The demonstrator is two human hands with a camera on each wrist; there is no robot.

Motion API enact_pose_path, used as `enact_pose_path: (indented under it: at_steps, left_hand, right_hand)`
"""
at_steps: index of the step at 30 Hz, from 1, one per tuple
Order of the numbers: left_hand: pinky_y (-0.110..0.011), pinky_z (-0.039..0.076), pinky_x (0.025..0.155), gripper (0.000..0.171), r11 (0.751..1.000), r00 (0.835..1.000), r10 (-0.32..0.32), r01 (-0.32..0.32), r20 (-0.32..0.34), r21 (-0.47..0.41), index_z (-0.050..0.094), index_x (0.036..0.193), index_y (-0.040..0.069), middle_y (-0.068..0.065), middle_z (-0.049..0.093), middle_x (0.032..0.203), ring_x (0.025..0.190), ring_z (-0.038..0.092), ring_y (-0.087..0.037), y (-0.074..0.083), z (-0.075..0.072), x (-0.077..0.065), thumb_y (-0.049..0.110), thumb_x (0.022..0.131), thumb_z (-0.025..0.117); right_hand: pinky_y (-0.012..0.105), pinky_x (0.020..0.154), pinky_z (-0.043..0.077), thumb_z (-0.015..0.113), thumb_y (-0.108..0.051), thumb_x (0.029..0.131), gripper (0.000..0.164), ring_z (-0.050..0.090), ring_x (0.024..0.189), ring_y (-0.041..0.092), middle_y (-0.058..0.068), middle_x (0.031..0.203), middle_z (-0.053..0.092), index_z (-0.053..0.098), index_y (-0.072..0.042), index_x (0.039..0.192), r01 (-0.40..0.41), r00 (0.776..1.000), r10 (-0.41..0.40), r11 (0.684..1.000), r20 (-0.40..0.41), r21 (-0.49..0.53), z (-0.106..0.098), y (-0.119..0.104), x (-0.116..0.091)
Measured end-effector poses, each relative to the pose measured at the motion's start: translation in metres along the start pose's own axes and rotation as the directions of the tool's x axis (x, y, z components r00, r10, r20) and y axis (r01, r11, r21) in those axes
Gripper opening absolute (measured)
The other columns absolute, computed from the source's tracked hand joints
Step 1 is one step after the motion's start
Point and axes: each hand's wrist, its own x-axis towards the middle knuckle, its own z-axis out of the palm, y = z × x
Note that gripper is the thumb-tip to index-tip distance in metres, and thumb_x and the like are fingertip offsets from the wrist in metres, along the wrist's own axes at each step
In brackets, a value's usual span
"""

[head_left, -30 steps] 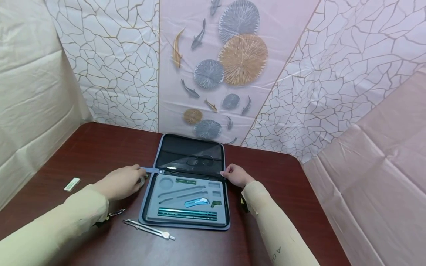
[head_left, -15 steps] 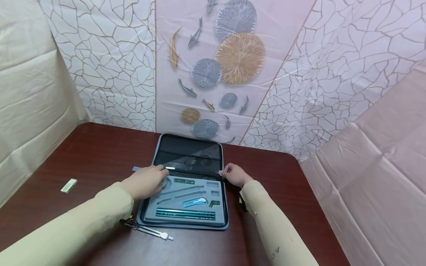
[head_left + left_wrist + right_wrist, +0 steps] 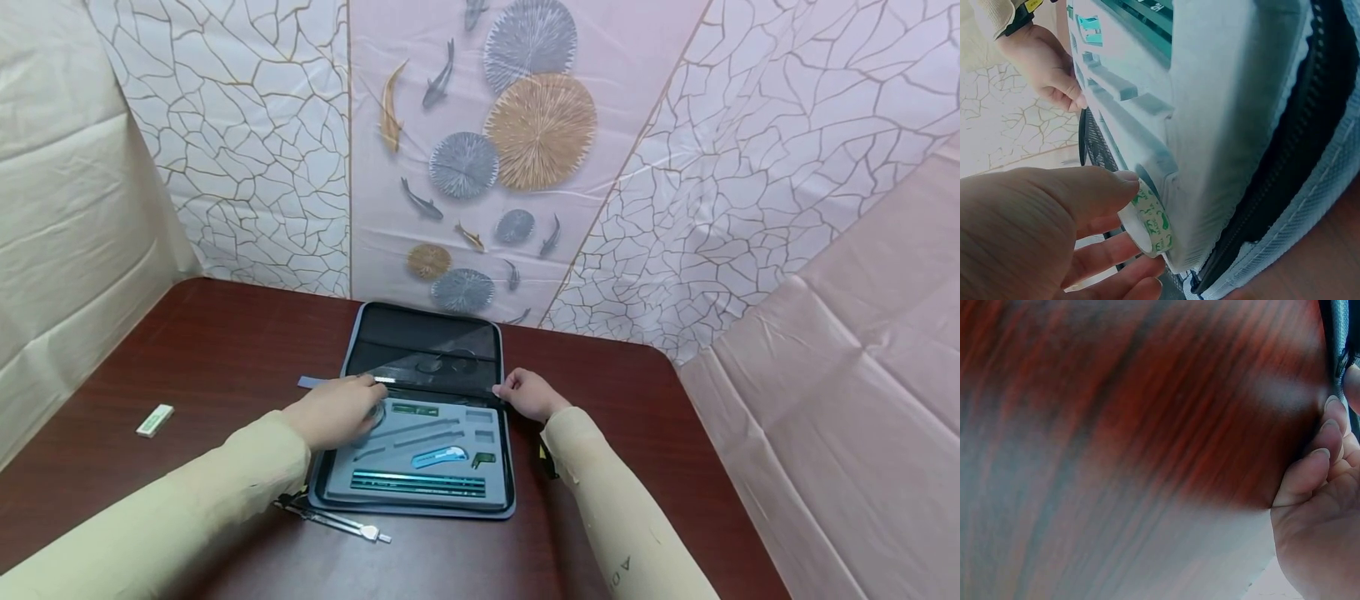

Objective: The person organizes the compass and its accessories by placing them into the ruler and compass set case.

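My left hand [image 3: 333, 412] is over the left back corner of an open zip case [image 3: 318, 492]. Its thumb and fingers pinch a small tape roll [image 3: 1154, 222] with green print, at the round recess of the grey foam insert [image 3: 341, 475]. Part of that recess is covered by the hand. At the case's right side, by the hinge, my right hand [image 3: 528, 394] pinches the edge between thumb and curled fingers; the right wrist view catches only the edge there. The insert carries a blue utility knife [image 3: 440, 456], several dark green pencils [image 3: 418, 482] and a small green sharpener-like piece [image 3: 483, 459].
A metal compass [image 3: 341, 523] lies in front of the case, partly behind the left sleeve. An eraser [image 3: 155, 420] rests far left on the brown table [image 3: 247, 333]. The raised lid [image 3: 420, 333] leans at the back; a blue strap [image 3: 309, 382] sticks out left.
My left hand has moved right with the tape roll, from beside the case to over the insert's round recess. The right hand has kept its grip on the case edge.
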Motion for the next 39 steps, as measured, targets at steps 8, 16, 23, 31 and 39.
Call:
enact_pose_path:
  at_steps: [8,16,23,31,39]
  left_hand:
    - [-0.045,0.051,0.085,0.038,1.000,1.000,0.003,-0.003,0.006,0.012,0.065,0.118,0.005,-0.015,0.062,0.114,0.102,0.062,-0.027,-0.0008,0.0034,0.0026,0.026,0.087,0.073]
    - [-0.045,0.052,0.084,0.036,1.000,1.000,0.021,-0.021,-0.016,0.023,0.066,0.116,0.006,-0.014,0.064,0.113,0.102,0.063,-0.027,-0.0008,0.0051,0.0028,0.027,0.088,0.073]
    - [-0.045,0.051,0.085,0.034,1.000,1.000,0.012,-0.012,-0.001,0.001,0.067,0.114,0.007,-0.012,0.064,0.110,0.100,0.062,-0.026,-0.0008,0.0043,0.0026,0.027,0.088,0.073]
    - [-0.045,0.050,0.086,0.035,1.000,1.000,0.003,-0.003,0.017,-0.003,0.066,0.116,0.008,-0.013,0.063,0.112,0.103,0.060,-0.027,-0.0015,0.0067,0.0020,0.029,0.088,0.073]
    - [-0.044,0.050,0.087,0.033,1.000,1.000,0.019,-0.019,0.001,-0.002,0.068,0.114,0.008,-0.012,0.062,0.110,0.102,0.059,-0.026,-0.0032,0.0098,0.0000,0.028,0.088,0.073]
  right_hand:
    - [0.034,0.063,0.042,0.062,-0.039,0.095,0.028,0.051,0.070,0.023,0.008,0.078,0.054,0.055,-0.011,0.093,0.001,1.000,-0.001,1.000,0.005,0.026,-0.0006,-0.0013,0.0001]
    - [0.034,0.064,0.042,0.062,-0.039,0.095,0.029,0.052,0.071,0.024,0.008,0.079,0.055,0.056,-0.011,0.092,-0.005,1.000,0.005,0.999,0.004,0.033,-0.0005,-0.0027,-0.0004]
    - [0.035,0.064,0.042,0.063,-0.040,0.094,0.029,0.052,0.070,0.024,0.008,0.078,0.054,0.056,-0.011,0.092,-0.008,1.000,0.008,0.999,0.003,0.032,-0.0001,-0.0005,0.0016]
    - [0.034,0.064,0.042,0.062,-0.038,0.095,0.028,0.052,0.071,0.024,0.008,0.078,0.054,0.055,-0.011,0.093,-0.011,1.000,0.011,0.999,-0.002,0.036,0.0008,-0.0017,-0.0021]
    - [0.035,0.065,0.042,0.062,-0.039,0.095,0.028,0.053,0.072,0.025,0.009,0.079,0.055,0.056,-0.011,0.092,-0.012,1.000,0.012,0.999,-0.004,0.033,0.0006,-0.0020,-0.0028]
